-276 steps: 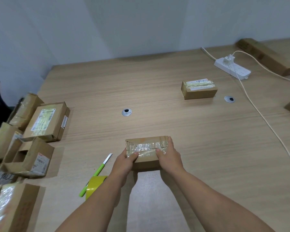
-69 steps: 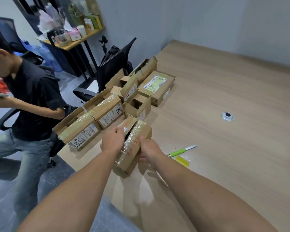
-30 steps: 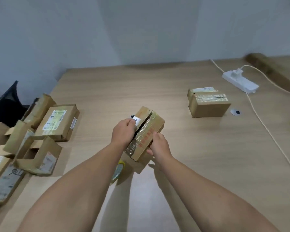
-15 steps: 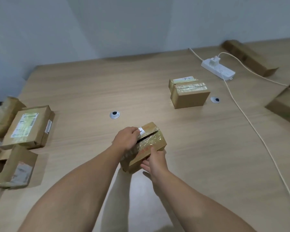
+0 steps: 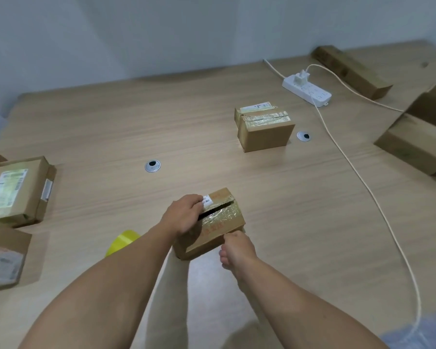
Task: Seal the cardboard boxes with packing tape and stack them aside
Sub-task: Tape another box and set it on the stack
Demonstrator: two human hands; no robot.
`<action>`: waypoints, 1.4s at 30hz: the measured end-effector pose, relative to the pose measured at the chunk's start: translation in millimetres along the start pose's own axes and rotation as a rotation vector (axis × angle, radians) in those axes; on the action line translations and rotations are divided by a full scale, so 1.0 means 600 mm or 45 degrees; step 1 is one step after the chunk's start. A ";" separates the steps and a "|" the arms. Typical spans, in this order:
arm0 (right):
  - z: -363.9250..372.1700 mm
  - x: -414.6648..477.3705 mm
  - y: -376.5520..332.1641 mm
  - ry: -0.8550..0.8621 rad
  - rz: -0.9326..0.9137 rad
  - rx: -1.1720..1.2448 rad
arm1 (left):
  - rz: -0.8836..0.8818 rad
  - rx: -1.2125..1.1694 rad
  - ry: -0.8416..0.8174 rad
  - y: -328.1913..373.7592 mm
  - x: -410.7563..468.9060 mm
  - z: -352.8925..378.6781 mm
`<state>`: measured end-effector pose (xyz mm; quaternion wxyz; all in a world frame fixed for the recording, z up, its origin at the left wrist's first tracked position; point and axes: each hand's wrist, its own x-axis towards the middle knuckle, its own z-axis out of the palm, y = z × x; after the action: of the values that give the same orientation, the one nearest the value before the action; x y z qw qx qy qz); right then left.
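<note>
- The small box [image 5: 213, 224] is in the middle of the table [image 5: 106, 127], close to the person and turned at an angle. It's hard to say if it's fully set down or a hair above the wood.
- Its top isn't closed: there's a dark gap between the two flaps. The near flap has shiny old tape and red print, and the far one has a white barcode sticker.
- The left hand [image 5: 184, 215] sits on top of the box, with its fingers curled over the far flap right at the gap, gripping it.
- The right hand [image 5: 237, 250] is at the near side. Its thumb touches the box and its fingers are curled in underneath, but there's no telling whether it's really gripping.
- A yellow tape roll [image 5: 123, 241] lies just left of the box, half hidden behind the left forearm.
- Further back on the right, two taped boxes [image 5: 264, 129] are stacked one on the other, beside a round cable hole [image 5: 304, 136].
- Behind those is a white power strip [image 5: 307, 90], with a cord running down the right side.
- More boxes [image 5: 17, 190] sit along the left edge.
</note>
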<state>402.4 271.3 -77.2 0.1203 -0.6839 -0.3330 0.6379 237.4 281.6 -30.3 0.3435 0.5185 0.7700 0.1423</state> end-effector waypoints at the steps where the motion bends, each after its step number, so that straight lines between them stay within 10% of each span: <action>1: -0.007 0.004 -0.001 0.082 -0.026 -0.069 | -0.042 -0.047 0.043 -0.005 -0.002 -0.001; 6: -0.057 0.012 -0.046 0.349 -0.208 -0.391 | -0.364 -0.395 0.445 -0.043 -0.033 0.000; 11: -0.044 0.025 -0.103 0.101 -0.422 -0.432 | -0.644 -0.772 0.679 -0.057 -0.091 0.044; 24: -0.055 0.015 -0.071 0.064 -0.504 -0.539 | -0.785 -1.267 0.609 -0.067 -0.079 0.089; 42: -0.068 0.011 -0.071 0.270 -0.392 -0.453 | -0.581 -1.040 0.668 -0.057 -0.127 0.032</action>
<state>428.3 317.8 -50.6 0.1281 -0.6986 -0.5257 0.4682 243.6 196.2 -34.6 0.3354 0.1091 0.8052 0.4767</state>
